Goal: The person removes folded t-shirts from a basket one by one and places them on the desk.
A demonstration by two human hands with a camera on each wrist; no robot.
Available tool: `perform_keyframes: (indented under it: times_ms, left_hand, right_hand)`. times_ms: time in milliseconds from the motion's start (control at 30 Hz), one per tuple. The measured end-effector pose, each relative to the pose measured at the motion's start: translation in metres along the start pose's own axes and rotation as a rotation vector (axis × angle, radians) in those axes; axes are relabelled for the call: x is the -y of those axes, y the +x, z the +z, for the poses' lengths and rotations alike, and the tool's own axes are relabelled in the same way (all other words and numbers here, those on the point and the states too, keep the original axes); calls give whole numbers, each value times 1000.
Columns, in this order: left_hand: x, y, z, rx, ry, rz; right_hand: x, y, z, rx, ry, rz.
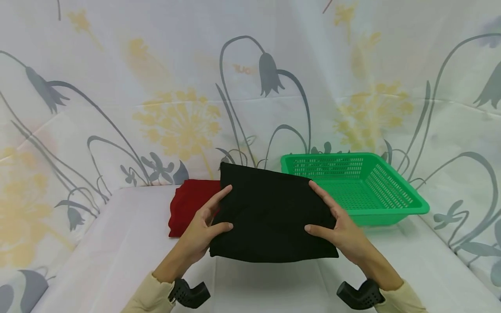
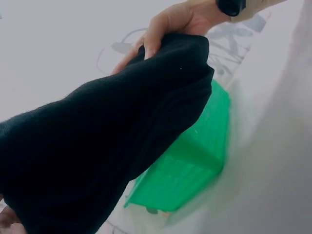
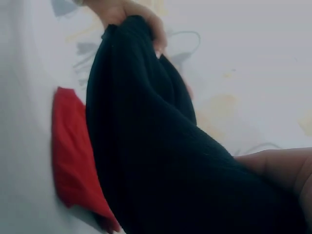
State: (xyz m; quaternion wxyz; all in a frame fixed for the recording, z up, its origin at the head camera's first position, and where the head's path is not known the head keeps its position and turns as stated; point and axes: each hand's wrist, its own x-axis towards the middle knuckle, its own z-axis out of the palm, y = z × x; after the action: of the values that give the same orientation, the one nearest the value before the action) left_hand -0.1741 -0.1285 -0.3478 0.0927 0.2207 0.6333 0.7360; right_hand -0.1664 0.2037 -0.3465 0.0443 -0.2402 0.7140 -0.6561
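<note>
Nearest the lens, low in the head view, our left hand [image 1: 203,228] and right hand [image 1: 340,230] are apart, each pinching one side edge of the folded black cloth [image 1: 270,213], thumbs on top and fingers beneath. It hangs at centre frame just above the counter [image 1: 117,256], a folded red cloth [image 1: 188,204] to its left and the green basket [image 1: 391,204] (empty, as far as we see) to its right. We judge it best to keep both grips level and the fold taut so the layers don't slip open.

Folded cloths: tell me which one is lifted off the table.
The black cloth, held up by the left hand and right hand. The red cloth lies flat on the table behind it, untouched.
</note>
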Motion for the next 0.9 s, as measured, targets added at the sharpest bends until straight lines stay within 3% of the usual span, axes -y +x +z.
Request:
perform_keyframes:
  times_ms: [700,900]
  left_hand:
    - [20,-55,-36,-113,15,-43]
    - [20,-71,-46,-148,23,-109]
  right_hand:
    - [-33,4,59,-26,-72,99]
    - [-43,7,77,-7,-81,153]
